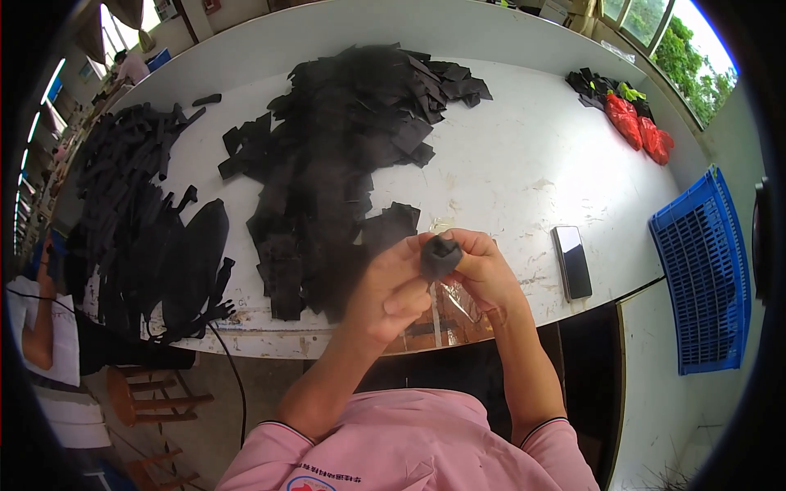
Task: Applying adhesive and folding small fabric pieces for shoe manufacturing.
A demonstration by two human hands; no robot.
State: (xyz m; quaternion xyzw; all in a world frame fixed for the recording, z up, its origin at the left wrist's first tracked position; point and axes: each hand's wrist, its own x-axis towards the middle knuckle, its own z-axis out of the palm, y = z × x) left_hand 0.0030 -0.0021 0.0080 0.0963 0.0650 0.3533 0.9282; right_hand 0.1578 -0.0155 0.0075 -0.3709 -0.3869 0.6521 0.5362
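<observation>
Black and soft-looking, the small fabric piece [440,255] is bunched into a crumpled wad, held up over the near edge of the white table [524,155]. The left hand [395,288] pinches it from the left and the right hand [483,266] from the right, fingers closed on it. A heap of black fabric pieces [344,155] lies beyond; a dark phone [571,262] lies right.

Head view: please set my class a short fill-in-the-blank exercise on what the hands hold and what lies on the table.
1. Both hands, the left hand and the right hand, grip a small piece of ____ fabric.
2. The phone lies on the ____ table.
3. The crate to the person's right is ____.
4. The two plastic bags at the far edge are ____.

Missing words: black; white; blue; red
</observation>
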